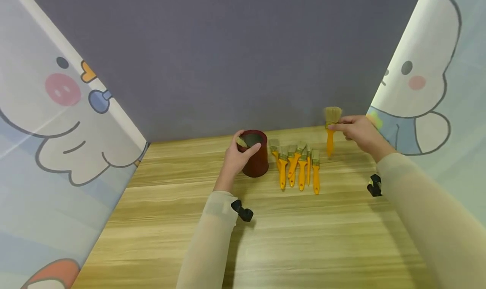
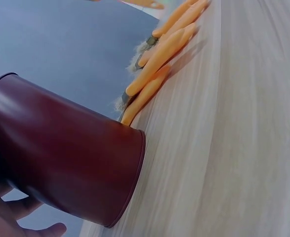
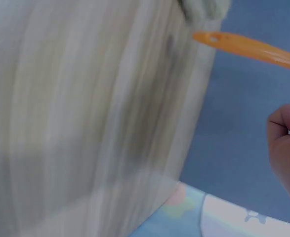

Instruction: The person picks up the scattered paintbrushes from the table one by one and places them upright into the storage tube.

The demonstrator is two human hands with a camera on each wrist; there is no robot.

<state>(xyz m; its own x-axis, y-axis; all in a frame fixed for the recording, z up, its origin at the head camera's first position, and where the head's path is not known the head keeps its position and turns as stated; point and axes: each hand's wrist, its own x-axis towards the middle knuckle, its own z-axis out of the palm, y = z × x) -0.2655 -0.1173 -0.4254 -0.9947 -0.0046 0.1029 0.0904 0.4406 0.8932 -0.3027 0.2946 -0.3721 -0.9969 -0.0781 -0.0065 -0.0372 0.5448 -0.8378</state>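
My left hand [image 1: 236, 157] holds the dark red cylindrical cup [image 1: 257, 161], thumb at the near side of the rim and fingers round the far left. The cup stands upright on the wooden table, as the left wrist view also shows its base on the wood. Pale bristles of a paintbrush [image 1: 241, 142] show inside the cup at its left rim. On the right, my right hand [image 1: 358, 130] pinches another paintbrush [image 1: 330, 143] near its metal ferrule, bristles up and orange handle hanging down. In the right wrist view that orange handle [image 3: 253, 49] hangs off the table surface.
Several orange-handled paintbrushes [image 1: 301, 175] lie in a loose row right of the cup, some overlapping, bristles toward the back. A grey panel [image 1: 243, 61] rises behind the wooden table [image 1: 303, 238]. Cartoon-printed sheets [image 1: 417, 124] stand at both sides.
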